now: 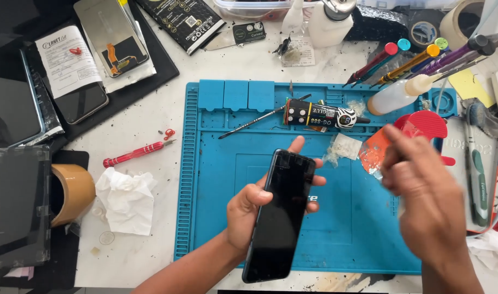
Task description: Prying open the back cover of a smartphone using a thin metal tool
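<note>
White worktable (151,117), blue silicone mat (363,228), red screwdriver (134,154), crumpled tissue (127,200), brown tape roll (72,193), black tray (162,71)

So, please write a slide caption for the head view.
Left hand holds a black phone above a blue mat; blurred right hand beside it.

Phone held over a blue mat.

The left hand (248,209) cradles a dark phone (280,215) from beneath, screen up, fingers curled round its right edge, above the mat (216,179). The right hand (423,190) is blurred, raised over the mat's right side near a red tool (423,124); its grip cannot be told. A glue tube (314,115) lies behind, a red screwdriver (133,154) and crumpled tissue (126,198) on the white surface (151,117).
</note>
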